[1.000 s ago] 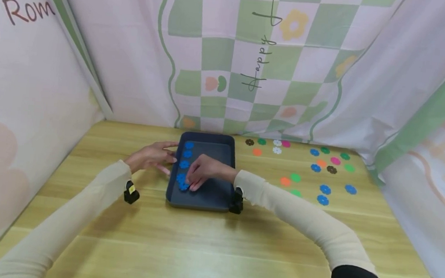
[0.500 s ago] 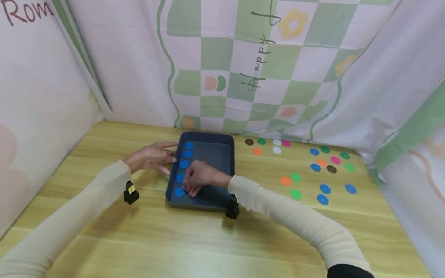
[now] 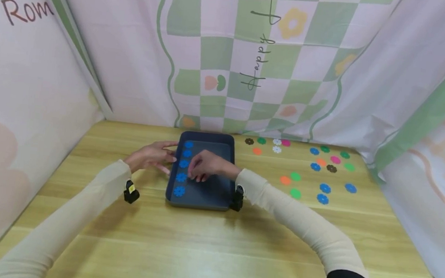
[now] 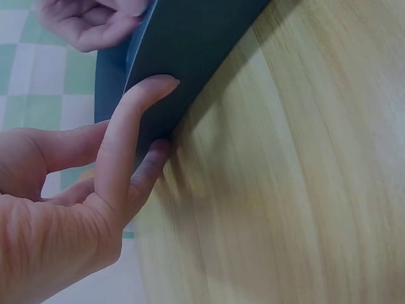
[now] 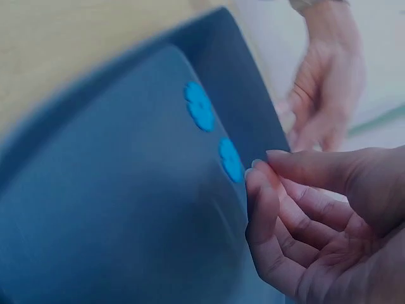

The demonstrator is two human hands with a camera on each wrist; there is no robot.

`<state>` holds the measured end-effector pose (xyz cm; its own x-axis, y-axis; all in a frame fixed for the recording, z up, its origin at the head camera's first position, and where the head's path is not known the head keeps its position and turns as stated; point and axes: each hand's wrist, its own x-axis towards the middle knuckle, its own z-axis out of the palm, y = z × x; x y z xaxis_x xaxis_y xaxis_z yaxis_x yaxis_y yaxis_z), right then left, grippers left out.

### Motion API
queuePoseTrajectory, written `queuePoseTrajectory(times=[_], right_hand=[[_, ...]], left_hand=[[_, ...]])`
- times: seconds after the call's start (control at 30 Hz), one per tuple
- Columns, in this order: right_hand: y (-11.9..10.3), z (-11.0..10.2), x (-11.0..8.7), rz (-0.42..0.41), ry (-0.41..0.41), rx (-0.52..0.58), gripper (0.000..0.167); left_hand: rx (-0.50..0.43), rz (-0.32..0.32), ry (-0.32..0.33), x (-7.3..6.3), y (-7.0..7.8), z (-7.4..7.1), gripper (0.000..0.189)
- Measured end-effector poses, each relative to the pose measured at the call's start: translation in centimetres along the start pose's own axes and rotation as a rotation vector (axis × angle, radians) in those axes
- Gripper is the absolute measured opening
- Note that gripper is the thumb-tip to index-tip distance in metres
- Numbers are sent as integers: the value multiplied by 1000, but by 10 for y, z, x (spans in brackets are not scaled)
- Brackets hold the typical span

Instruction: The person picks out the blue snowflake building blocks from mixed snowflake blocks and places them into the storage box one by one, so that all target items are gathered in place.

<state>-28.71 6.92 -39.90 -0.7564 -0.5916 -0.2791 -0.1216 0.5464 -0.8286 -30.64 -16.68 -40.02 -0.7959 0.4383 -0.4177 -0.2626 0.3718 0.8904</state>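
A dark blue-grey tray (image 3: 213,198) lies on the table, with several blue flower-shaped pieces (image 3: 179,191) in a column along its left side. My left hand (image 3: 151,155) rests its extended fingers against the tray's left outer wall, as the left wrist view also shows at the tray wall (image 4: 190,57). Over the tray, just right of the column, hovers my right hand (image 3: 207,166) with loosely curled fingers. In the right wrist view its thumb and forefinger tips come close together beside a blue flower piece (image 5: 231,159). Nothing shows between them.
Right of the tray, flower pieces in several colours are scattered on the wooden table (image 3: 204,252): blue (image 3: 325,189), orange (image 3: 285,180), green (image 3: 295,193), pink (image 3: 335,160), brown (image 3: 331,169) and white (image 3: 276,149). A patterned curtain (image 3: 249,62) stands behind.
The lowest blue flower piece, first overlapping the one above it, now lies apart at the column's near end. My right hand shifted towards me, then rose away. The left hand stays put.
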Motion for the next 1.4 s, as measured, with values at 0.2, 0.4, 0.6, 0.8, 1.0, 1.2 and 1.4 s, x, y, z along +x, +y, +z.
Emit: queuePoseTrajectory(times=[0.2,0.4,0.6,0.8,1.0,1.2,1.4], right_hand=[[6,-21,-6,-7,50,24,11],[17,-46,-16,1,140,61,26],[38,-79,-32,24,303,114,45],[66,-111,-53,23,434,176,43],[95,-132,-73,42,508,206,48],[120,-146,-89,59,595,219,46],[143,-152,-104,141,650,105,45]], left_hand=[[3,-7,17,0,-1,-2,78],[9,-7,13,3,1,-2,77],[2,14,-6,6,6,-1,77],[-5,2,-8,5,8,-1,76],[-3,3,1,3,8,-4,77],[-19,15,9,2,5,-6,77],[-30,1,1,1,-2,-2,78]])
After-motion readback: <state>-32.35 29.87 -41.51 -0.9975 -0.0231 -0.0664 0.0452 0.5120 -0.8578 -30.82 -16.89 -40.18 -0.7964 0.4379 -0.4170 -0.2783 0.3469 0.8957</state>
